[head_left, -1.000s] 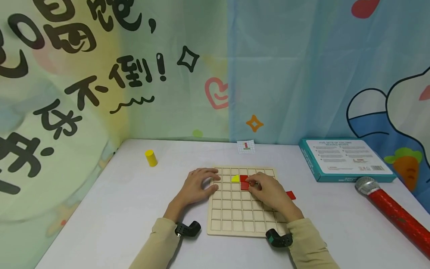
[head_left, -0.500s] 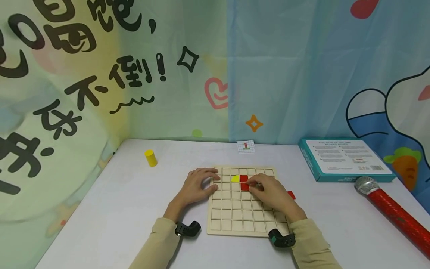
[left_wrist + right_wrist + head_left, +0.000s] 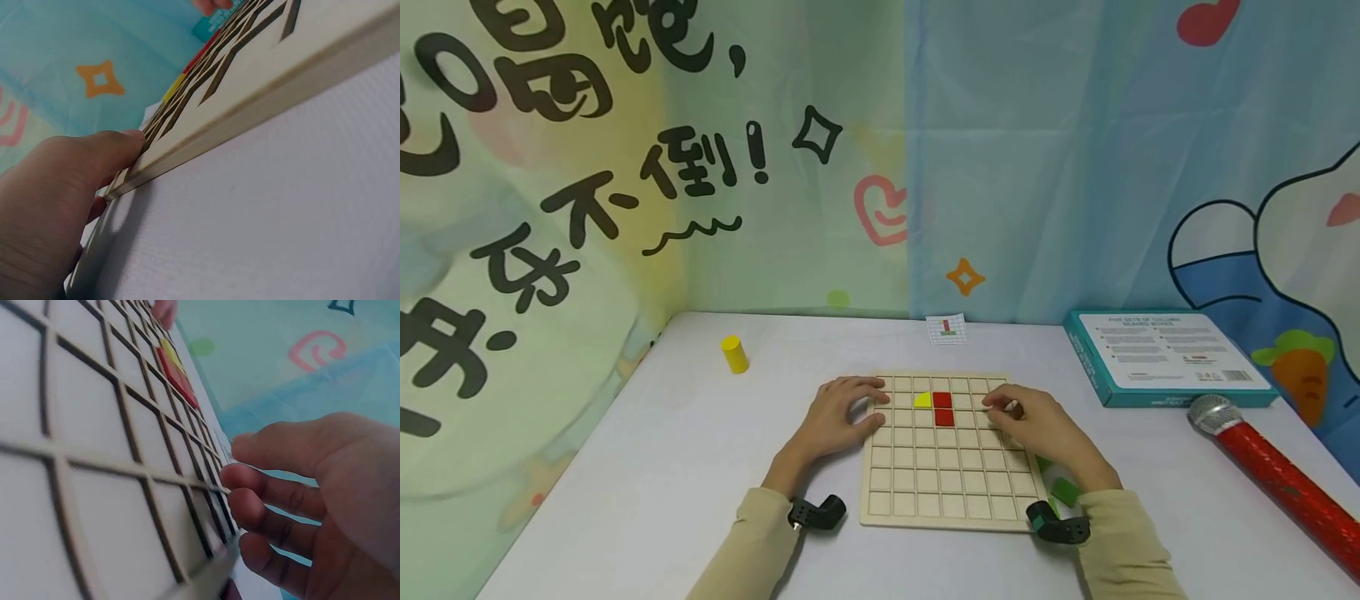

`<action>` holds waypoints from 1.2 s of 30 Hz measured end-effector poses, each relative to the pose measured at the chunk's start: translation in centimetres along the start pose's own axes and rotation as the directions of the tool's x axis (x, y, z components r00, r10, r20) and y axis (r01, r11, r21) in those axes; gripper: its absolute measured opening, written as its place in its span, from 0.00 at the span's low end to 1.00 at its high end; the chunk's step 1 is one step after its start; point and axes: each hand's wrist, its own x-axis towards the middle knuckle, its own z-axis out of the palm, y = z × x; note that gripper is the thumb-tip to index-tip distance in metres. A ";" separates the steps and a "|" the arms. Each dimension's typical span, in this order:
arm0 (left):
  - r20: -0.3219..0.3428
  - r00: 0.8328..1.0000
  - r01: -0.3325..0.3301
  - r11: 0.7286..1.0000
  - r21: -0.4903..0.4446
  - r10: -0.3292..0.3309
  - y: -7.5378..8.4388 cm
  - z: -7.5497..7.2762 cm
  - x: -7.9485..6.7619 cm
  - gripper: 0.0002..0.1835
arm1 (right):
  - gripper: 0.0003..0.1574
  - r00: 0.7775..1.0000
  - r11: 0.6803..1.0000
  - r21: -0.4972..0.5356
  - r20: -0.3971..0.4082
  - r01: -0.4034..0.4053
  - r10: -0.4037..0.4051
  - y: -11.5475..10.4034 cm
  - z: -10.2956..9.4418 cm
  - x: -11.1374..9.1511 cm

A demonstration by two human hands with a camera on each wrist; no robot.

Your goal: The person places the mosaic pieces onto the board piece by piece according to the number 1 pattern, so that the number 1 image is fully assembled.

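A wooden grid board (image 3: 947, 481) lies flat on the white table. Two red square tiles (image 3: 943, 417), one above the other, sit in its cells, with a yellow rounded tile (image 3: 922, 400) beside the upper one. My left hand (image 3: 840, 417) rests at the board's left edge; in the left wrist view its thumb (image 3: 122, 145) touches the edge. Over the right side of the board is my right hand (image 3: 1037, 425), its fingers (image 3: 250, 509) loosely bent and holding nothing. Several green pieces (image 3: 1064, 492) lie right of the board, partly covered by the right forearm.
A small card with a grid picture (image 3: 947, 328) lies behind the board. At the back left stands a yellow cylinder (image 3: 735, 355). A teal box (image 3: 1172, 358) and a red microphone (image 3: 1285, 483) are on the right. Printed curtains (image 3: 790, 208) hang behind the table.
My right hand has left the red tiles and moved right, to the board's right side. Green pieces by the forearm have come into view; the loose red piece is now hidden. The left hand stays put.
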 end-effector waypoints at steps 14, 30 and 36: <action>0.003 1.000 -0.004 1.000 -0.003 0.004 0.1 0.0 0.1 0.14 | 0.15 0.992 0.993 0.005 0.042 -0.122 0.122 2.9 -2.9 -1.2; -0.002 1.000 0.003 1.000 -0.008 -0.003 0.0 0.0 0.0 0.14 | 0.18 0.975 0.989 0.039 0.180 -0.142 0.133 4.3 -4.5 -2.4; 0.000 1.000 0.008 1.000 -0.013 -0.008 0.1 0.0 0.0 0.14 | 0.19 0.971 0.989 0.047 0.206 -0.138 0.126 4.8 -4.6 -2.5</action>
